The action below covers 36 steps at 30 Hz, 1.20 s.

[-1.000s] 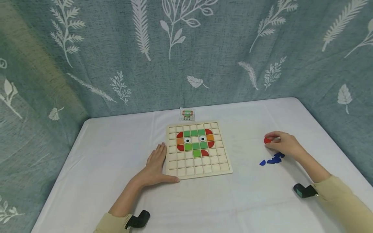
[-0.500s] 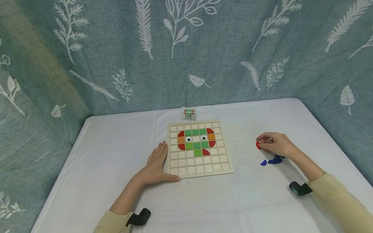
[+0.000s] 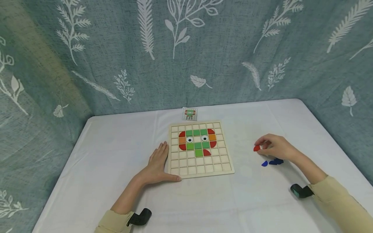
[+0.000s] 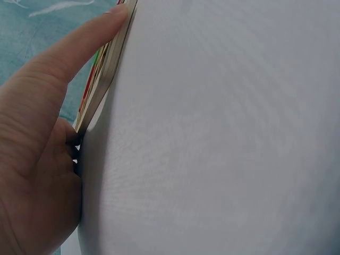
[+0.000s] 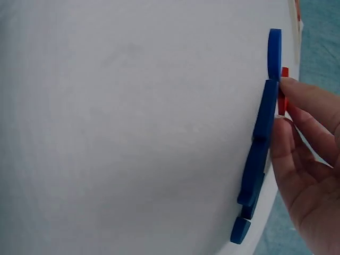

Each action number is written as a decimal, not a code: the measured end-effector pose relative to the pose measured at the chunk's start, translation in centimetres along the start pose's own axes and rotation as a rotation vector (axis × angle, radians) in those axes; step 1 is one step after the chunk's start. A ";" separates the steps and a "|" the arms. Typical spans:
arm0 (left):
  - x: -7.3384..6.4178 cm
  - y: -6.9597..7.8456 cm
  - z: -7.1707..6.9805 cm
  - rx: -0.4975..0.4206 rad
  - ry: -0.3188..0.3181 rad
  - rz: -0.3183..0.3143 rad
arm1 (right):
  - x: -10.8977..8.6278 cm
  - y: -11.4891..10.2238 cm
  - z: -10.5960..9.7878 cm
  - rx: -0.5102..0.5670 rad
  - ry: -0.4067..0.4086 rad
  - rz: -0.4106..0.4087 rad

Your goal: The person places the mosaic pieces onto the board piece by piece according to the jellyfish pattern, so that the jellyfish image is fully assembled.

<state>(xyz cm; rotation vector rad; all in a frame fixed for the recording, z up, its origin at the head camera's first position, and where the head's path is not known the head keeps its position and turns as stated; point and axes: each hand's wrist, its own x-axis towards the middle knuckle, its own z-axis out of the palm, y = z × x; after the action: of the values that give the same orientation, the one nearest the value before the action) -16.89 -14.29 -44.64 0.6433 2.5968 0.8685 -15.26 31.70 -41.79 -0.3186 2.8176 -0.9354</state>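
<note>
A square wooden grid board point(image 3: 201, 175) lies on the table, with green, red and orange pieces and two eye pieces set in its cells. My left hand point(image 3: 155, 168) rests at its near left corner, fingers straight along the left side and thumb at the front edge; the left wrist view shows the thumb tip touching the rim. Right of the board, my right hand point(image 3: 276, 147) pinches a red piece point(image 3: 256, 148) with a rounded side, low over the cloth. In the right wrist view this red piece point(image 5: 285, 71) shows between thumb and fingers, partly hidden.
Several blue pieces point(image 3: 278, 161) lie in a cluster just below my right hand, with one half-round blue piece point(image 3: 264, 163) slightly apart. A small pattern card point(image 3: 190, 114) sits behind the board. White cloth covers the table point(image 3: 122, 139); a green leaf-patterned curtain point(image 3: 163, 87) hangs behind.
My right hand has moved left and slightly toward me with the red piece, which has turned in the fingers. My left hand stays at the board's corner.
</note>
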 end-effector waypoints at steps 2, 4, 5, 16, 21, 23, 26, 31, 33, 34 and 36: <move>0.0 0.0 0.0 0.000 0.003 0.002 | 0.1 0.1 0.1 0.009 0.012 -0.012; 0.0 0.0 -0.1 -0.001 0.005 0.006 | 0.3 0.0 0.4 0.006 0.029 -0.026; 0.0 0.0 -0.1 -0.002 0.004 0.006 | 0.3 0.0 0.5 0.001 0.039 -0.031; -0.2 0.0 -0.2 -0.003 -0.004 -0.004 | 2.5 -2.9 3.2 0.120 0.049 -0.043; -0.1 0.1 -0.2 0.001 -0.006 -0.013 | 4.2 -6.1 5.1 0.230 -0.002 -0.053; 0.0 0.1 -0.2 0.002 -0.004 -0.014 | 4.9 -7.6 5.9 0.246 -0.023 -0.080; 0.0 0.2 -0.2 0.010 -0.002 -0.016 | 6.0 -9.7 7.2 0.229 -0.050 -0.160; -0.1 0.2 -0.2 0.006 -0.005 -0.017 | 7.7 -12.6 9.3 0.141 -0.088 -0.337; -0.1 0.1 -0.2 0.005 -0.009 -0.019 | 8.2 -13.5 10.0 0.095 -0.097 -0.397; -0.2 0.1 -0.2 0.007 -0.010 -0.021 | 8.4 -13.9 10.2 0.067 -0.100 -0.422; -0.2 0.1 -0.2 0.004 -0.010 -0.021 | 8.7 -14.6 10.6 0.018 -0.106 -0.456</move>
<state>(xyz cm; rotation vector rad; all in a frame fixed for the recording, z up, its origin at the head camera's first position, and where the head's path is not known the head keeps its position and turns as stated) -16.79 -14.48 -44.39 0.6195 2.5923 0.8512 -19.23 12.01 -42.05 -1.0065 2.6843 -0.9834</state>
